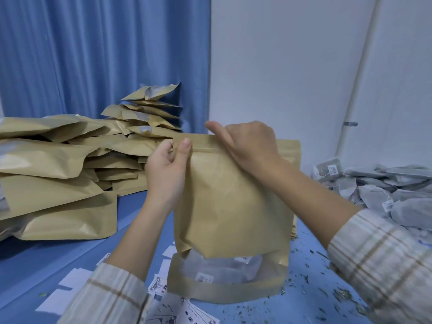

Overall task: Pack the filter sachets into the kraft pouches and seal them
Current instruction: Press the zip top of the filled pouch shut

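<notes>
Blue tabletop (46,260) seen from a head camera, backed by a blue curtain (93,54) and a white wall. Large heap of filled kraft pouches (58,174) along the left edge, stacked higher toward the far side. Loose pile of grey filter sachets (383,192) at the right edge. Standing near the front edge, one kraft pouch (231,206), its clear lower window showing sachets already inside. Left hand (167,169) pinching the pouch's top left corner, thumb in front, fingers curled behind. Right hand (247,143) gripping the top strip just beside it, fingers folded over the far side. Sealing step apparently in hand: next, likely pressing along the zip strip toward the right corner. Paper labels (77,279) and dried leaf crumbs (327,288) scattered near the front edge.
</notes>
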{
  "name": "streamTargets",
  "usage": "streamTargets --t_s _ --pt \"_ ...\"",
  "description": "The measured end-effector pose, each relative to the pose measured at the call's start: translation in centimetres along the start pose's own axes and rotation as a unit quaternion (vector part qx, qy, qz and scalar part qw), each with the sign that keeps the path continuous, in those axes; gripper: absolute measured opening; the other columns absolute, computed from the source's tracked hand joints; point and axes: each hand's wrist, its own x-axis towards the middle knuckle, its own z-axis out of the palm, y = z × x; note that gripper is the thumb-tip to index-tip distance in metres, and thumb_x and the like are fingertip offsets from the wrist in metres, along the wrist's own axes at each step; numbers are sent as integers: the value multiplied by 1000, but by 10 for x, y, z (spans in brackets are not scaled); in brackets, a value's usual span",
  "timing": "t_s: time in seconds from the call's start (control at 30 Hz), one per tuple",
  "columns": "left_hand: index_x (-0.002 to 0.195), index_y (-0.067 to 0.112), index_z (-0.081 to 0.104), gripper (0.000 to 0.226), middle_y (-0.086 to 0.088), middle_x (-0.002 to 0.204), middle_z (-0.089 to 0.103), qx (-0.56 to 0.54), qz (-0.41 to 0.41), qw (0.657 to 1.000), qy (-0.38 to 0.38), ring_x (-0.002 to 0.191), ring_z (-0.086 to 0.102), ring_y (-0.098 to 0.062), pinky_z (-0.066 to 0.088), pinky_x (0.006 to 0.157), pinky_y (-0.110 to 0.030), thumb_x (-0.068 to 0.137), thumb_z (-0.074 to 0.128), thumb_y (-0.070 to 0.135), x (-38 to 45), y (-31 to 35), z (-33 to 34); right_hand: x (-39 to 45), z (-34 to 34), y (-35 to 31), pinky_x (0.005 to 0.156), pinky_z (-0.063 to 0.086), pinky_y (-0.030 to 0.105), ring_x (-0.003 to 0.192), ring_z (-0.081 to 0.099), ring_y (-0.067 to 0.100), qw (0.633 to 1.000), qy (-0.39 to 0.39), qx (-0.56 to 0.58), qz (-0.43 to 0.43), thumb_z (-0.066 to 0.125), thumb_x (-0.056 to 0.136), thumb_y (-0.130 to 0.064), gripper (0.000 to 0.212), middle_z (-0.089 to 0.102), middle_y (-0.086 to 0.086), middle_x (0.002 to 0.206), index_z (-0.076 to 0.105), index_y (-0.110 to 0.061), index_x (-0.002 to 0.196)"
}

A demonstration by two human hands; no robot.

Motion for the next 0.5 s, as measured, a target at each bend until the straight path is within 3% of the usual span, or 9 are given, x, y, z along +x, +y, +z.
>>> streamTargets --t_s 0.07,0.1,0.2,0.23,0.37,0.5 --pt "88 -14 48 46 -9 70 39 -14 3 1000 2 66 26 -22 20 59 -30 95 54 31 -1 3 3 2 4 -16 44 19 18 31 40 24 987 129 -92 -9 47 84 -53 66 39 2 30 43 -12 33" --pt "86 -13 48 44 -9 70 38 -13 3 1000 1 65 26 -22 20 60 -30 95 54 30 -1 4 2 2 3 -19 44 18 18 31 41 23 985 135 -111 -2 47 85 -52 65 43 4 31 46 -12 34" --pt "69 5 39 38 -9 61 29 -1 -1 1000 2 58 23 -17 19 56 -31 95 54 28 -3 6 3 9 3 -21 51 22 27 56 49 27 998 2 -69 -2 31 93 -59 61 64 10 61 47 -16 52" --pt "68 10 37 36 -6 60 28 -4 -3 1000 1 57 21 -14 18 54 -32 95 54 28 -3 6 4 10 7 -24 52 22 28 60 53 29 999 -2 -44 -6 29 93 -60 61 65 10 65 47 -17 54" --pt "70 1 38 40 -10 62 34 -29 -6 999 -15 61 25 -21 19 57 -32 95 54 26 -6 6 12 11 11 -46 44 22 20 39 53 26 990 117 -74 12 47 85 -54 62 53 8 39 55 -11 40" --pt "74 -3 49 35 -5 60 46 -46 -8 999 1 59 37 -15 28 56 -27 96 54 24 0 -1 -2 11 7 -23 44 26 20 36 48 29 992 101 -26 -65 65 83 -38 52 50 11 38 52 -10 41"
